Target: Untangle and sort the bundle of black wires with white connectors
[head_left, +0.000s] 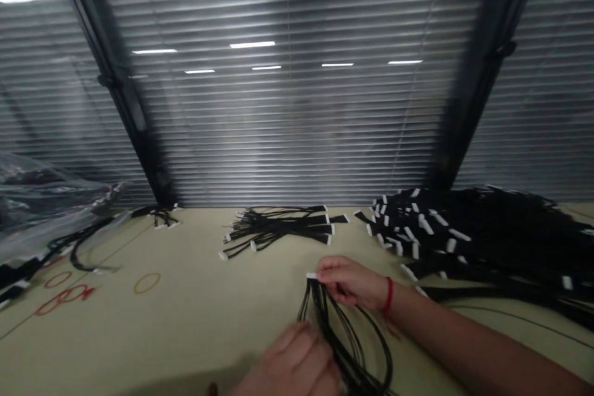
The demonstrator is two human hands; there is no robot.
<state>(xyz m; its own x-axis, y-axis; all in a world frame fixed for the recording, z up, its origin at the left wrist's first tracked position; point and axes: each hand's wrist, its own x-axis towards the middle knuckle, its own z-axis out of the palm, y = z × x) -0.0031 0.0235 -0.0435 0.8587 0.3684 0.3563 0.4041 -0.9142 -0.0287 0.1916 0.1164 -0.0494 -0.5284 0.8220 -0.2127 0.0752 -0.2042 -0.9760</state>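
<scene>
The right hand [350, 283] pinches the white connectors [312, 275] of a black wire bundle [327, 315] in a narrow grip, the left hand [290, 362] closed on its strands; on the table [185, 328], a sorted bundle [278, 229] lies at 12 o'clock, a far larger heap [468, 235] at 2 o'clock.

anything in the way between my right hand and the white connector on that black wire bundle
Nothing visible stands in the way: the right hand is already at the white connector, at the top of the black wire bundle. The left hand sits lower on the wires, clear of that gap.
</scene>
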